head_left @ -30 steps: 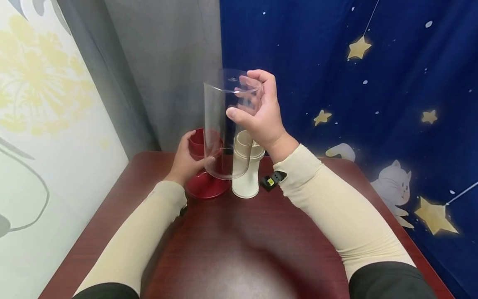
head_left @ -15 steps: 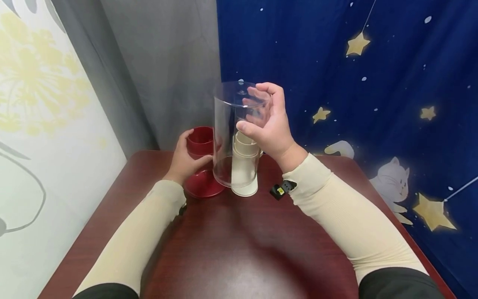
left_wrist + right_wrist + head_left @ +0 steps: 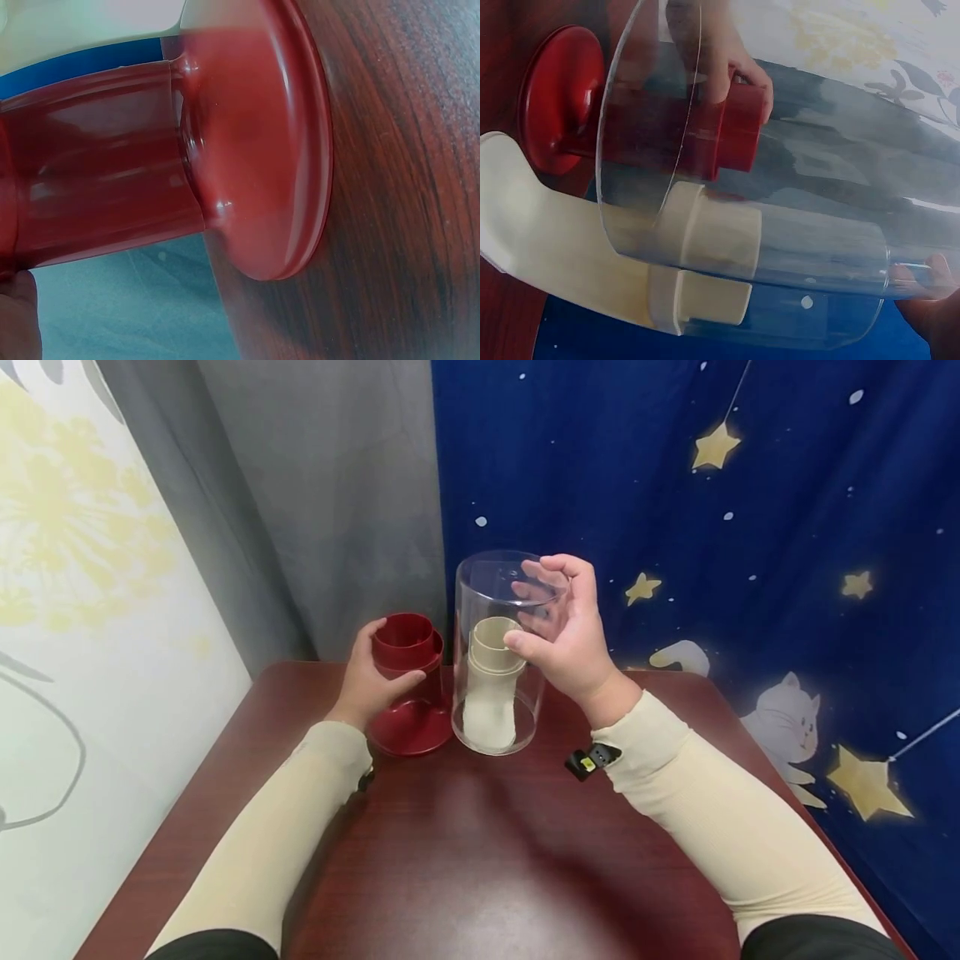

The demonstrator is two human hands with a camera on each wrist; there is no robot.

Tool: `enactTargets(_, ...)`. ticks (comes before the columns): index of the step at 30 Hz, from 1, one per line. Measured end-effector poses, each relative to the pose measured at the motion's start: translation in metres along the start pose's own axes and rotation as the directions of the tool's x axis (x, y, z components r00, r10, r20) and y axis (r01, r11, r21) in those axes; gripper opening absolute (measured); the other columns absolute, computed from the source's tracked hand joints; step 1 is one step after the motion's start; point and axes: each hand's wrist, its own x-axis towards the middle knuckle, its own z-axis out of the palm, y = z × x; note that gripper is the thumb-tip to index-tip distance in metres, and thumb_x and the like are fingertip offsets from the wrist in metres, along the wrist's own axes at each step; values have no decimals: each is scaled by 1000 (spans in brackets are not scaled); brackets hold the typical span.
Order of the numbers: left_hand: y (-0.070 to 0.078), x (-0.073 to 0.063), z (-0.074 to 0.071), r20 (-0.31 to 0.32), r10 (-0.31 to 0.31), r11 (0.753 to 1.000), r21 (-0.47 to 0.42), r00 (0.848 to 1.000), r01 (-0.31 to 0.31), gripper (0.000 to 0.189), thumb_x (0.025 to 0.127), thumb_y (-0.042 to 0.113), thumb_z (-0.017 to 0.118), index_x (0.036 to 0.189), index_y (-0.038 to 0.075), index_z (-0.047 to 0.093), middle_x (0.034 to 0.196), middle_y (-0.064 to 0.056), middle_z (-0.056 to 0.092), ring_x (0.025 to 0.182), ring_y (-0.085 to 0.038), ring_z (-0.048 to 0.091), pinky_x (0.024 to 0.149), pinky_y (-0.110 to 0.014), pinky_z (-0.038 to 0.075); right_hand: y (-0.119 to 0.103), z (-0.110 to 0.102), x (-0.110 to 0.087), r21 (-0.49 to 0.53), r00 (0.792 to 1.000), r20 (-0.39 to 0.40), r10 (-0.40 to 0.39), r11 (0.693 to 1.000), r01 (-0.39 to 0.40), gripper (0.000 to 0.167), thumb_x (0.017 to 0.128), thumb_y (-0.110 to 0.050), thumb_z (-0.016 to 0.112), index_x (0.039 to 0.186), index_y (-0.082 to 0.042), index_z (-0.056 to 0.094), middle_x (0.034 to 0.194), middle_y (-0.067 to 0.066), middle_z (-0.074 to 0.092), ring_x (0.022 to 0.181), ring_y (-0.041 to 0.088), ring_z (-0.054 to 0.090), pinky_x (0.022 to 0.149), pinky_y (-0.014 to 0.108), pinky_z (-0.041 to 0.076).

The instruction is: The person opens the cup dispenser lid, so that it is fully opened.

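My left hand (image 3: 373, 683) holds the upper part of a red plastic stand (image 3: 405, 656), thumb on the near side and fingers at the left of its collar. The stand has a ring-shaped top, a column and a broad round foot, which rests on the table in the left wrist view (image 3: 255, 142). My right hand (image 3: 576, 643) grips a clear open cylinder (image 3: 467, 610) near its upper rim, fingers seen through the wall. Behind the cylinder in the head view, and overlapped by it, stands a cream plastic piece (image 3: 489, 706) with a round collar and a curved body (image 3: 562, 232).
The dark red wooden table (image 3: 465, 843) extends toward me in front of the objects. A grey curtain (image 3: 352, 510) and a blue star-patterned curtain (image 3: 615, 468) hang just behind its far edge. A pale patterned panel (image 3: 90, 635) stands on the left.
My right hand has lowered the clear cylinder and moved it right, from in front of the red stand to over the cream piece. My left hand stays on the stand.
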Motion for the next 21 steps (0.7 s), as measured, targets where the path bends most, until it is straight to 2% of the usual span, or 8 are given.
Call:
enactTargets(4, -1, 1, -1, -2, 3, 1000, -2, 1000, -3, 104, 80, 37, 93, 160, 41, 27, 160, 2, 42, 144, -26, 44, 101, -54, 58, 2, -6, -7, 3, 1000, -11, -4, 1000, 4, 104, 63, -64, 97, 137, -21, 37, 153, 24, 47, 134, 42, 54, 103, 36, 55)
enactTargets(10, -3, 3, 1, -3, 12, 1000, 0, 1000, -12, 103, 81, 36, 93, 161, 38, 27, 160, 1, 42, 143, -26, 44, 102, -54, 58, 12, -22, -21, -2, 999, -32, 5, 1000, -5, 99, 65, -60, 97, 136, -24, 39, 151, 15, 50, 133, 41, 54, 107, 44, 52)
enactTargets(14, -3, 4, 2, -3, 17, 1000, -5, 1000, -17, 102, 82, 36, 92, 161, 37, 28, 159, 2, 43, 143, -25, 44, 102, -54, 58, 20, -34, -30, -9, 999, -50, 17, 1000, -17, 98, 66, -57, 98, 137, -23, 39, 151, 12, 50, 135, 41, 52, 108, 40, 51)
enactTargets(16, -3, 5, 2, -4, 22, 1000, -5, 1000, -22, 102, 81, 37, 92, 160, 37, 28, 159, 2, 43, 142, -25, 45, 102, -54, 58, 23, -39, -34, -15, 998, -63, 19, 1000, -20, 94, 70, -46, 99, 138, -22, 39, 153, 15, 49, 136, 43, 50, 107, 35, 50)
enactTargets(18, -4, 6, 3, -8, 27, 1000, -1, 1000, -27, 101, 82, 36, 92, 160, 36, 29, 159, 1, 43, 142, -25, 45, 102, -54, 58, 27, -43, -38, -26, 997, -76, 22, 999, -24, 88, 74, -27, 96, 139, -20, 38, 154, 18, 47, 137, 42, 50, 108, 32, 49)
enactTargets(21, -4, 7, 2, -11, 32, 999, 6, 999, -32, 101, 82, 35, 92, 161, 34, 29, 159, 0, 43, 142, -25, 45, 102, -55, 58, 32, -48, -42, -51, 994, -104, 29, 998, -34, 82, 73, 0, 83, 140, -18, 38, 155, 20, 45, 137, 43, 49, 109, 33, 50)
